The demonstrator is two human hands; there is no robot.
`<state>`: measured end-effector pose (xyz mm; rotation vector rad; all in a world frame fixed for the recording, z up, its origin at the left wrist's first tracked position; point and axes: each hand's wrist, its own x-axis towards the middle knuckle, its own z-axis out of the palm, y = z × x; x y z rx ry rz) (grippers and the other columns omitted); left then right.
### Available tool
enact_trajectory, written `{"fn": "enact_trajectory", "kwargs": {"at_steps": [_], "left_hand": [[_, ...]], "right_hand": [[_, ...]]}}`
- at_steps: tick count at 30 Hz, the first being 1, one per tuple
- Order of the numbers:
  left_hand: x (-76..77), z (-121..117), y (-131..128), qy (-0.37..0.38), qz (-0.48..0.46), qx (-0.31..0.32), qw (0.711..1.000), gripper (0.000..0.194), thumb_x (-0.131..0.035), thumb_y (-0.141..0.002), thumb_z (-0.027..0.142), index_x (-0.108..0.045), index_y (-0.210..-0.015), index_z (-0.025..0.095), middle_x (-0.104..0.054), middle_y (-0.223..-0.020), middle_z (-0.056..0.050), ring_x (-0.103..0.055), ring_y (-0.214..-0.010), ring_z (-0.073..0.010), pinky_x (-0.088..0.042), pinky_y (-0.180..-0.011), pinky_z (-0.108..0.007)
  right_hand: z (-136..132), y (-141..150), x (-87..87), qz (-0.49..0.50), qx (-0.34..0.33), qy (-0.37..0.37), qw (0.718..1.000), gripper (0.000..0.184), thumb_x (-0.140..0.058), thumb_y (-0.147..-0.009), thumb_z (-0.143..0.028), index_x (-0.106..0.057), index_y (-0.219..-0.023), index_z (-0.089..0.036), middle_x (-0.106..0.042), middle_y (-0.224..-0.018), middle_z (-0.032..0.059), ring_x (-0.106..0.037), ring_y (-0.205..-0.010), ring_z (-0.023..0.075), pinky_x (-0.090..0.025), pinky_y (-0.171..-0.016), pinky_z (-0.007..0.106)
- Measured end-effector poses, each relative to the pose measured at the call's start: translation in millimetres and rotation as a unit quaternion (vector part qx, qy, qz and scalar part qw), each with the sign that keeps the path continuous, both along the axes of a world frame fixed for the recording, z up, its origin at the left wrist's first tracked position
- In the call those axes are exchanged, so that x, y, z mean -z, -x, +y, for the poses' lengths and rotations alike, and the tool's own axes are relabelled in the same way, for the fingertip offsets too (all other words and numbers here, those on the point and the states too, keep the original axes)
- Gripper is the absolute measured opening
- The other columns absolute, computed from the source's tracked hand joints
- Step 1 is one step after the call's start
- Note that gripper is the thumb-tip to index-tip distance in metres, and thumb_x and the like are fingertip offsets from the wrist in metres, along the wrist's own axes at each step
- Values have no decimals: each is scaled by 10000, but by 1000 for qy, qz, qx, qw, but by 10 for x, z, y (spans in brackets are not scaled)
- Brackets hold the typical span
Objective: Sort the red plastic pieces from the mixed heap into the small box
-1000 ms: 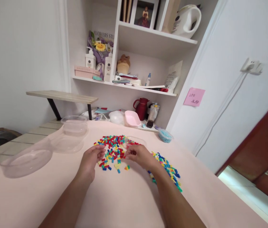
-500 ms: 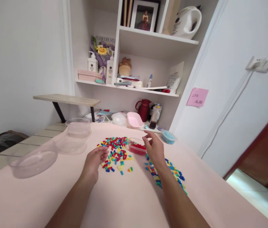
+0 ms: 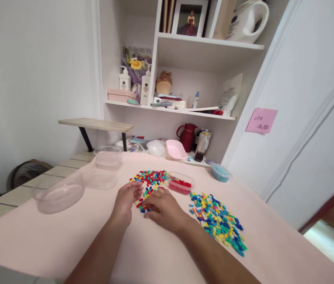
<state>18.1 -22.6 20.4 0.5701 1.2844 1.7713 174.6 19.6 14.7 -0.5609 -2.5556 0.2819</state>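
Small coloured beads in red, blue, yellow and green lie in a pile [image 3: 152,179] on the pale pink table [image 3: 161,252]. My left hand [image 3: 127,199] rests at the pile's near left edge with its fingers curled. My right hand [image 3: 162,207] lies palm down on the near beads, fingertips pressed onto them; what they pinch is hidden. Just beyond it stands a small clear tub of red beads [image 3: 180,184]. A second mixed pile [image 3: 217,221] spreads to the right of my right forearm.
Empty clear plastic bowls [image 3: 59,194] and tubs [image 3: 106,156] stand at the left. A small tub of blue beads [image 3: 220,172] sits at the far right. Behind are a pink dish [image 3: 175,150], a red jug [image 3: 187,136] and cluttered white shelves [image 3: 169,108].
My right hand has come back from above the tub of red beads and dropped onto the near beads beside my left hand. The view has shifted left.
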Motion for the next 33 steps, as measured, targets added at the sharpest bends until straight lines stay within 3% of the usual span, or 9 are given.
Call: {"fn": "enact_trajectory", "kwargs": {"at_steps": [7, 12, 20, 24, 28, 33], "left_hand": [[-15, -6, 5, 1, -4, -2, 1000, 218, -609, -584, 149, -725, -764, 113, -702, -683, -46, -607, -586, -96, -485, -648, -251], [-29, -7, 7, 4, -3, 0, 1000, 211, -621, -579, 139, -724, -761, 110, -710, -681, -53, -612, -584, -98, -491, -643, -247], [-48, 12, 12, 10, -5, 0, 1000, 224, -608, -588, 113, -720, -782, 108, -708, -677, -54, -614, -572, -98, -503, -622, -240], [-50, 10, 13, 13, -6, -2, 1000, 223, -600, -599, 105, -720, -786, 104, -711, -684, -60, -620, -578, -98, -507, -624, -236], [-55, 6, 8, 14, -7, -1, 1000, 214, -598, -604, 102, -719, -780, 105, -712, -684, -60, -619, -575, -95, -510, -622, -232], [-54, 6, 11, 14, -8, -2, 1000, 202, -606, -599, 101, -718, -766, 109, -708, -677, -54, -613, -566, -93, -511, -616, -232]], "right_hand": [[36, -9, -15, -40, -17, 18, 999, 176, -591, -822, -128, -701, -889, -246, -710, -898, 0, -603, -887, 167, -385, -843, 289], [63, -104, -102, -63, 3, 31, 998, 283, -549, -751, -69, -704, -913, -242, -699, -920, 9, -599, -857, 162, -401, -767, 263], [99, -167, -90, -90, 39, 45, 994, 397, -519, -724, -36, -690, -994, -271, -695, -984, 1, -594, -952, 169, -393, -803, 262], [99, -171, -123, -104, 72, 42, 991, 293, -540, -776, -104, -690, -967, -268, -698, -962, 2, -596, -933, 170, -370, -753, 260], [110, -197, -157, -118, 123, 54, 984, 167, -587, -791, -195, -689, -908, -255, -703, -875, -12, -596, -793, 148, -311, -623, 246], [116, -220, -165, -117, 122, 63, 984, 147, -587, -784, -169, -697, -846, -244, -711, -876, -19, -589, -783, 138, -295, -611, 239]]}}
